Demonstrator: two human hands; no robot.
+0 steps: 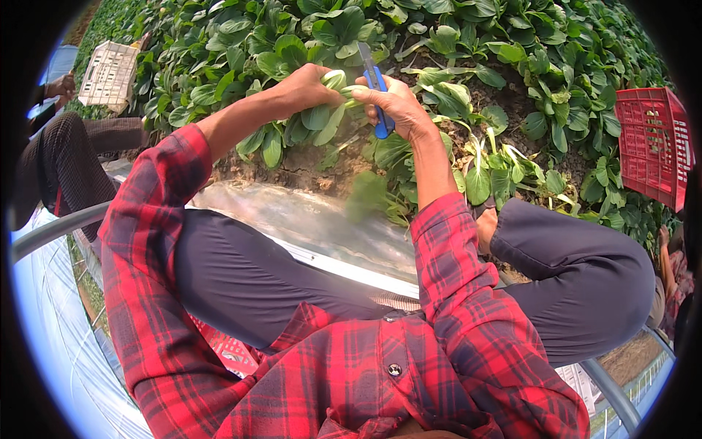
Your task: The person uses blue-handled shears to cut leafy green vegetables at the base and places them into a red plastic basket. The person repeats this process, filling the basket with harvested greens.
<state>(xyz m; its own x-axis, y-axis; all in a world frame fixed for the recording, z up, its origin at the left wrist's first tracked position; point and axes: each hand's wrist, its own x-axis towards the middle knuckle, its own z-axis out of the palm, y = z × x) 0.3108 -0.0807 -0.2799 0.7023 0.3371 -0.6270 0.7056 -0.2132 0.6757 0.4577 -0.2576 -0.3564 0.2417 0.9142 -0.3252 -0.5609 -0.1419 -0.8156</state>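
Note:
My left hand grips the pale stem base of a leafy green plant, much like bok choy, whose leaves hang below the fingers. Close beside it, my right hand holds a blue-handled utility knife with its blade pointing up and away from me. The right thumb reaches to a pale stalk at the plant's base. Below and to the right of the right hand, cut or loose greens lie on the soil, some with pale stems showing.
Dense rows of leafy greens spread ahead. A white crate stands at upper left, a red crate at right. Clear plastic film and a metal rail lie before my legs. Other people are partly visible at both sides.

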